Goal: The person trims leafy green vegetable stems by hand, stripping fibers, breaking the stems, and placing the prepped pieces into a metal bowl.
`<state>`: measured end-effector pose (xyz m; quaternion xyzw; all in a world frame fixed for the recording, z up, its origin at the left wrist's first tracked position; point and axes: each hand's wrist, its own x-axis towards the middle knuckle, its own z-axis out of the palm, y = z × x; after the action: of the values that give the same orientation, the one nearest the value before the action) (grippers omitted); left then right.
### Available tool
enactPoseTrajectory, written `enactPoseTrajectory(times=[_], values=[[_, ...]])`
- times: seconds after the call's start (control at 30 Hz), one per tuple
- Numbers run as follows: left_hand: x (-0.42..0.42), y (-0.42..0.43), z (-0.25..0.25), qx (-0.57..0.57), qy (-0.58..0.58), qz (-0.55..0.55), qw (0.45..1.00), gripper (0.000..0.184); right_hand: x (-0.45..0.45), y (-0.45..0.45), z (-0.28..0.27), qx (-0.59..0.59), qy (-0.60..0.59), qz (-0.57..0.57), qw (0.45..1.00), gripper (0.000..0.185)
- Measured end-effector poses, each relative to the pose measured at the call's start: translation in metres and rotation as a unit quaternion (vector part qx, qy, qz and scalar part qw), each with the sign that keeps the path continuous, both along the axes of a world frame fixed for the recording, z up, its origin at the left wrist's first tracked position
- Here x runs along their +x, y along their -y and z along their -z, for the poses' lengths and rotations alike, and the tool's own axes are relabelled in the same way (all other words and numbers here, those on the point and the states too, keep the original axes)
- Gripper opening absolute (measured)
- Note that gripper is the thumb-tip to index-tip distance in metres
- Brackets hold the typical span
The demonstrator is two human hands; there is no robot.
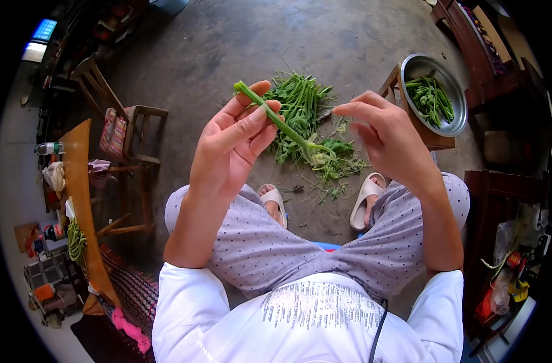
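- The left hand (pixel 230 136) is closed on a green stalk (pixel 292 135), pinching it between thumb and fingers; the stalk slants from upper left down to the right, with a pale, leafy end.
- The right hand (pixel 391 130) is raised to the right of the stalk, apart from it, its fingers bent — whether thumb and fingertips meet, I cannot tell.
- On the concrete floor (pixel 227 54), beyond the knees, lies a heap of leafy green stems (pixel 300 100), with loose leafy sprigs (pixel 336 166) on its near side.
- Two pale slippers, the left slipper (pixel 275 196) and the right slipper (pixel 360 202), are on the person's feet, nearer than the heap.
- To the far right, a round metal basin (pixel 458 115) sits on a wooden stool (pixel 439 141) and holds more green stems (pixel 430 100).
- To the far left stands a wooden chair (pixel 103 88) with a striped cloth (pixel 113 133) on it.
- Nearer on the left, a plastic bottle (pixel 50 148) lies by a wooden table (pixel 76 175); a green bundle (pixel 76 242) beside the table may be long beans — it is small and distorted here.
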<state>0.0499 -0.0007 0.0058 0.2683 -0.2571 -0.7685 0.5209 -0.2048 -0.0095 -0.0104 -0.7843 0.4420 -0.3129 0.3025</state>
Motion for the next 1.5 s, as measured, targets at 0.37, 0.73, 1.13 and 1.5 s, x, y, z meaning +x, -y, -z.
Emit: enactPoseTrajectory(times=[0.37, 0.73, 1.13, 1.5], values=[[-0.011, 0.009, 0.006, 0.071, -0.036, -0.015, 0.997, 0.032, 0.024, -0.004, -0.003, 0.246, 0.235, -0.099, 0.935, 0.021], [-0.023, 0.000, 0.014, 0.001, 0.083, 0.013, 0.996, 0.024, 0.021, -0.001, -0.001, 0.427, 0.335, -0.102, 0.833, 0.026], [-0.030, -0.006, 0.011, -0.092, 0.227, -0.086, 0.966, 0.027, 0.025, -0.006, 0.001, 0.274, 0.253, -0.065, 0.926, 0.023], [-0.028, -0.008, 0.008, -0.139, 0.217, -0.033, 0.966, 0.034, 0.028, -0.006, -0.002, 0.298, 0.305, -0.077, 0.901, 0.022]])
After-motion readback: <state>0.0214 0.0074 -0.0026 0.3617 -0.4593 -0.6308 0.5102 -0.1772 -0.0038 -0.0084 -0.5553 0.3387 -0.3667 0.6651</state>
